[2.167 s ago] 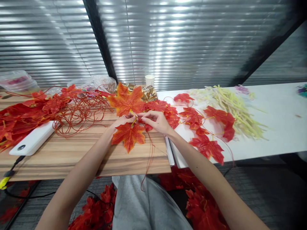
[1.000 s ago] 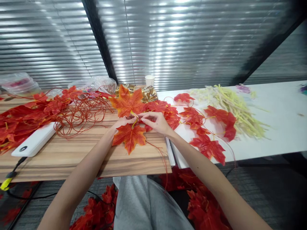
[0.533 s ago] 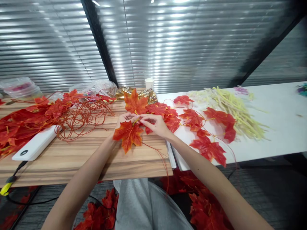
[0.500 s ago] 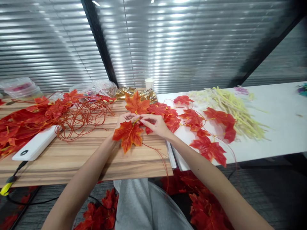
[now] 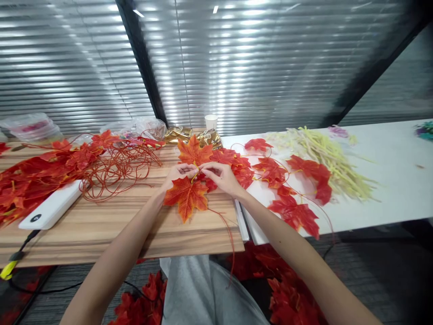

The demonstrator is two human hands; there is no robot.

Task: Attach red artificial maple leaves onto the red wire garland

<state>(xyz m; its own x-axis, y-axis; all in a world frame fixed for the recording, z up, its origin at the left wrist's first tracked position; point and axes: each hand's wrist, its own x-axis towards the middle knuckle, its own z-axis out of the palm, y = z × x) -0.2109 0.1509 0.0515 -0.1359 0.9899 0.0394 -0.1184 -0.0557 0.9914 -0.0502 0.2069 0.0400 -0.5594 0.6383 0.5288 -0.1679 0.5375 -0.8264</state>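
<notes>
Over the wood-grain table my left hand and my right hand meet, fingertips pinched together at the yellow stems of two artificial maple leaves. One orange-red maple leaf hangs below the fingers toward me. Another orange maple leaf points away, just above them. A thin red cord trails from under the near leaf over the table's front edge. Red leaves strung on cord lie right behind my right hand. Exactly what sits between the fingertips is partly hidden.
At left are a heap of red leaves, a tangle of red cord and a white power bank with a cable. Gold packets and a paper cup stand behind. Yellow strips lie on the white table.
The near leaf has shifted slightly right and turned under the fingers. Both hands stay together at the stems, with the fingertips slightly repositioned. The view has tilted a little.
</notes>
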